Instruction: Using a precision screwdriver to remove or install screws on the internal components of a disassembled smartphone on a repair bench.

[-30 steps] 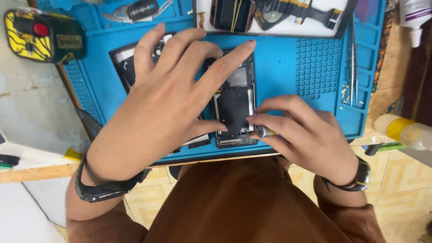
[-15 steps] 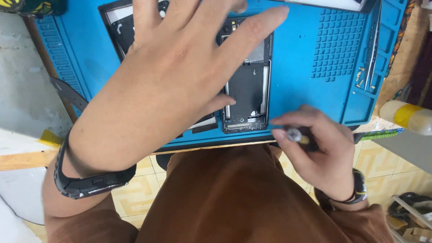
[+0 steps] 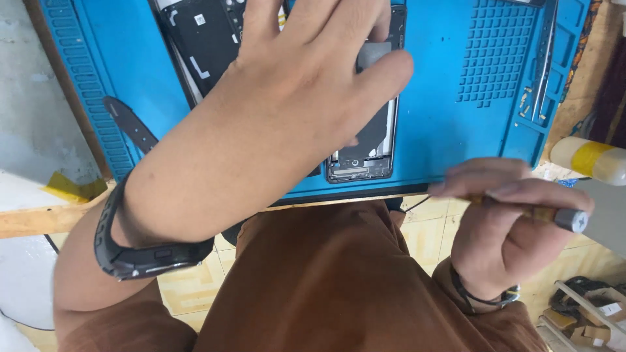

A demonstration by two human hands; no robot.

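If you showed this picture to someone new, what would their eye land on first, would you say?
Most likely the left hand, spread wide across the middle, pressing on an opened phone that lies on a bright blue mat. Next, the right hand at the lower right, off the mat's near edge, its grip closed on a small screwdriver. A dark wristband on the left forearm also stands out.

An opened smartphone [image 3: 372, 146] lies flat on a blue work mat [image 3: 443, 117], its back cover off and dark internal parts exposed inside a silver frame. Its lower end sits close to the mat's near edge, roughly midway along it; its upper part is hidden. A small screwdriver [image 3: 554, 215] with a yellowish handle and grey metal end cap is held roughly level beyond the mat's near edge, towards its right corner.
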